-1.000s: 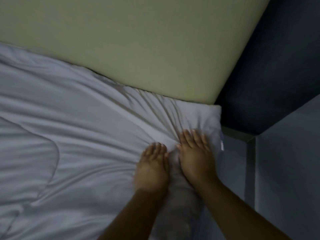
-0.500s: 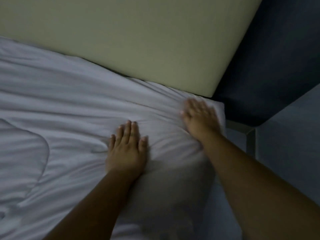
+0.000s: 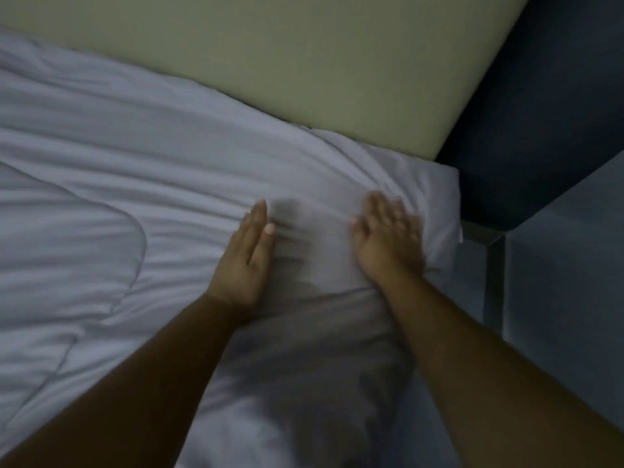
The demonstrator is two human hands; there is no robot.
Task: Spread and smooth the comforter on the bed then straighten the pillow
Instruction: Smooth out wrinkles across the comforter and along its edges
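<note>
White comforter (image 3: 141, 170), corner toward headboard (image 3: 304, 69), left hand (image 3: 244, 261), right hand (image 3: 388, 244) flat

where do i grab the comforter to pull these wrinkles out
Probably the comforter is best pinched at its corner by the headboard, coming in from the bed's right side just past the right hand. The folds run toward that corner and its edge lies exposed. The left hand can press flat meanwhile.
</note>
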